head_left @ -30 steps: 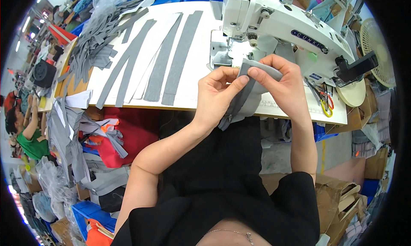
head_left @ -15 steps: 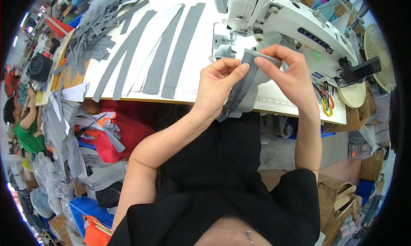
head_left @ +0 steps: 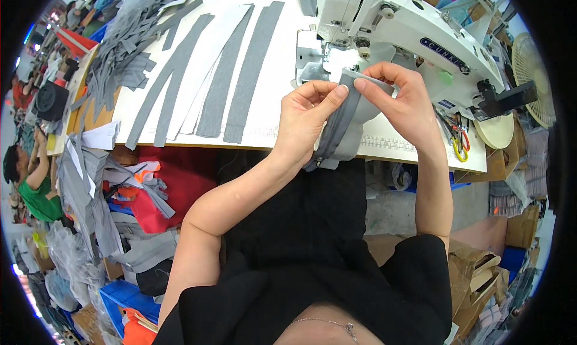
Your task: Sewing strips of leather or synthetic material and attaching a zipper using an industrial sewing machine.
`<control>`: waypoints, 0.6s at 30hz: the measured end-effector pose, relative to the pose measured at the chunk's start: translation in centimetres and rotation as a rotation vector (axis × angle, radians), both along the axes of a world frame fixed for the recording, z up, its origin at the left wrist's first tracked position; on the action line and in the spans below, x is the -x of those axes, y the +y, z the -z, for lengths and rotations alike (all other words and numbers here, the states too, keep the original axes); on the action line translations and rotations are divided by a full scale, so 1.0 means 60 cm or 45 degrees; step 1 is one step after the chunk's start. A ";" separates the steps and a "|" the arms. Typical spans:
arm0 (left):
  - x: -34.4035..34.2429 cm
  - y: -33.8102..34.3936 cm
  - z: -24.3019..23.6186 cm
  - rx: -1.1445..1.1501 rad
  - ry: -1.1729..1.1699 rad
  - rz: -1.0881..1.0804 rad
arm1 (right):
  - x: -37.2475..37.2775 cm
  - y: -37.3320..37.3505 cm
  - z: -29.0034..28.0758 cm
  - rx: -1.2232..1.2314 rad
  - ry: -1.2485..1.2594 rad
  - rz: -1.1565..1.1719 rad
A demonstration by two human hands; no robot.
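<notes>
Between my two hands is a grey fabric piece (head_left: 351, 137) with a dark grey zipper (head_left: 334, 130) along it; the lower end hangs over the table's front edge, where a small metal slider shows. My left hand (head_left: 305, 118) pinches the zipper's left side near its top between thumb and fingers. At the upper end, my right hand (head_left: 409, 104) is closed on the fabric's top edge, thumb in front and fingers behind. Both thumbs are close together. Just beyond them is the needle area of a white sewing machine (head_left: 415, 35), its lamp lit.
Several grey strips (head_left: 255, 74) lie on the white table (head_left: 282, 131), left of my hands. A tangled heap of grey strips (head_left: 123, 50) fills its far left. Scissors (head_left: 461, 143) with yellow and red handles lie at right. A co-worker in green (head_left: 42, 195) is far left.
Both hands keep their pinch on the zipper and fabric, with only a slight shift of fingers. The whole view has moved a little; the table strips appear slightly further left.
</notes>
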State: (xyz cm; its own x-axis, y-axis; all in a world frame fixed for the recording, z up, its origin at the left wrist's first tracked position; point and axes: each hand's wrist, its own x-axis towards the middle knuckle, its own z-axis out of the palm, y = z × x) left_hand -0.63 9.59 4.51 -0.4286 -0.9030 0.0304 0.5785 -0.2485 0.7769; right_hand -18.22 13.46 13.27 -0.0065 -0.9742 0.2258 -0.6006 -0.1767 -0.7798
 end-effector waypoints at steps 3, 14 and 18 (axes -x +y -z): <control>0.002 -0.006 0.005 -0.022 -0.001 0.000 | 0.002 -0.005 0.007 0.033 0.074 0.007; 0.007 -0.018 0.014 -0.045 -0.024 -0.014 | 0.011 -0.026 0.024 0.134 0.178 -0.041; 0.008 -0.018 0.015 -0.045 0.002 -0.031 | 0.012 -0.027 0.023 0.101 0.181 -0.037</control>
State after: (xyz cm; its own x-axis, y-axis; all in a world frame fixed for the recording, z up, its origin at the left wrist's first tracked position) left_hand -1.13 8.51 3.63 -0.4064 -0.9137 -0.0014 0.5858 -0.2618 0.7670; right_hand -18.94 11.81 11.87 0.0590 -0.9526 0.2984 -0.6973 -0.2532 -0.6705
